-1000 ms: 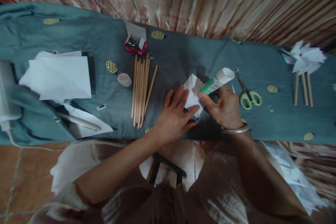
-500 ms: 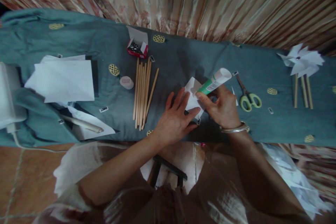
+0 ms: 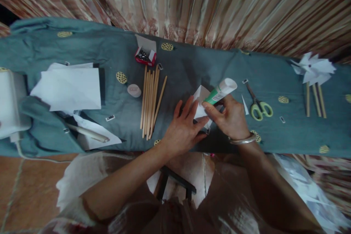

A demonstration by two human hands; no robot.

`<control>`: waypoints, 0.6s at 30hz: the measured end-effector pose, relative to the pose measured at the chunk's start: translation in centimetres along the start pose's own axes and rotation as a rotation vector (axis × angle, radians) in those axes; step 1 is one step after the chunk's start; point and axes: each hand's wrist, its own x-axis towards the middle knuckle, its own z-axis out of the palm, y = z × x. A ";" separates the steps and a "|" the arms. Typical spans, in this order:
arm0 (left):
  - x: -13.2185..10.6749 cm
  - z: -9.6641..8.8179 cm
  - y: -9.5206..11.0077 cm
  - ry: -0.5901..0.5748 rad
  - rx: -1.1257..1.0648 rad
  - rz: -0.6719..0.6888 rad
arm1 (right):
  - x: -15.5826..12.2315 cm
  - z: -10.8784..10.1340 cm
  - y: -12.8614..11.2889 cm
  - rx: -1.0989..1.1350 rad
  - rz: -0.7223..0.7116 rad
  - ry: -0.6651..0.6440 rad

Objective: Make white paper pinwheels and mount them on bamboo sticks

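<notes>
My right hand is closed round a green and white glue stick, which leans with its lower end at a small piece of white paper. The paper lies on the cloth-covered table, partly hidden by both hands. My left hand rests flat with its fingers spread, the fingertips over the paper's left and lower edges. Just right of my right hand lies a thin white paper scrap, and beyond it a pair of scissors with pale green handles.
Several wooden sticks lie left of my hands, near a white round cap and an open red box of small metal pieces. White sheets and a pen lie far left; paper pinwheels on sticks lie far right.
The glue stick and my right hand have shifted slightly left over the paper. My left hand stays spread on it. The whole view has moved a little.
</notes>
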 end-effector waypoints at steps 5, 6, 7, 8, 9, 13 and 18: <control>0.0 -0.1 0.0 -0.006 0.011 0.004 | -0.3 0.0 -0.1 0.002 -0.002 -0.017; 0.0 -0.1 0.0 -0.005 0.013 0.005 | -0.4 0.0 -0.1 -0.004 -0.004 -0.015; 0.0 -0.1 0.0 -0.003 0.015 0.005 | -0.4 0.0 -0.1 -0.009 -0.008 -0.013; 0.0 -0.1 0.0 -0.003 0.016 0.004 | -0.5 0.0 -0.1 -0.013 -0.012 -0.012; 0.0 -0.1 0.0 -0.004 0.017 0.003 | -0.5 0.0 -0.1 -0.015 -0.016 -0.012; -0.1 0.0 -0.1 -0.001 0.023 0.006 | -0.7 0.0 -0.1 -0.009 -0.035 -0.017; -0.1 0.1 -0.1 -0.006 0.022 -0.001 | -1.1 0.1 0.3 -0.041 -0.071 0.006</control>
